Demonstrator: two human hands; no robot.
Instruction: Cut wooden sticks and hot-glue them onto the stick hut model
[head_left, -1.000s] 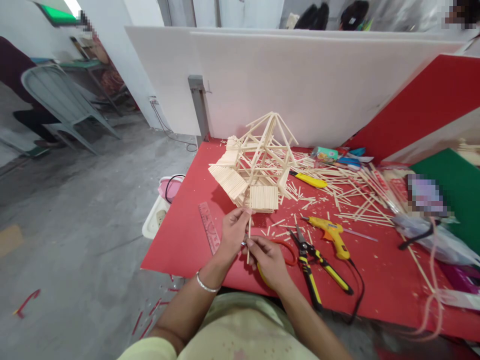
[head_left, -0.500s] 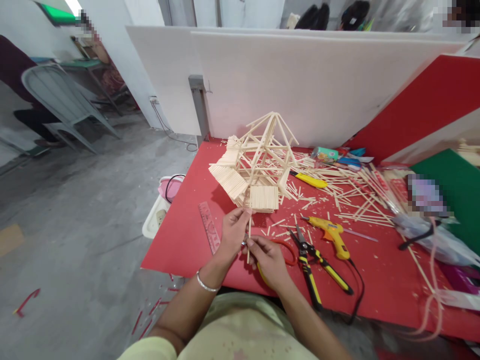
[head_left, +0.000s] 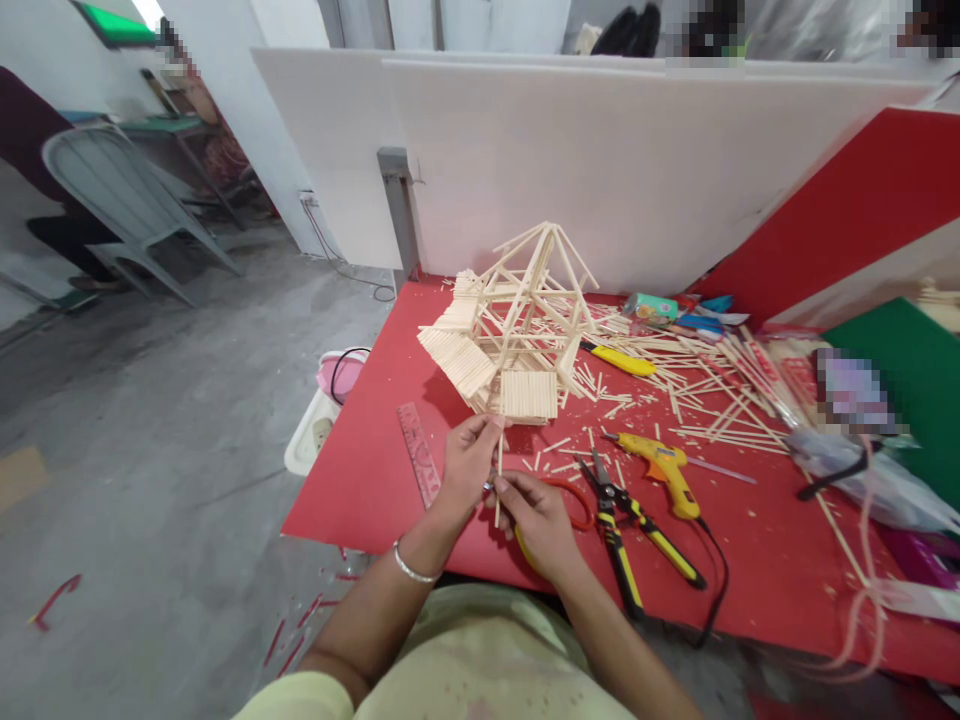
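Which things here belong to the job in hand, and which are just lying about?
Likely the job's:
thin stick in the left hand
red-handled tool at the right hand, mostly hidden
stick model
glue gun, snips, ruler: on the table, not held

Seemingly just lying about:
plastic bag
green board
red scrap on the floor

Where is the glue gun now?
In the head view, the glue gun lies on the red tabletop, to the right of the right hand and the black-and-yellow snips.
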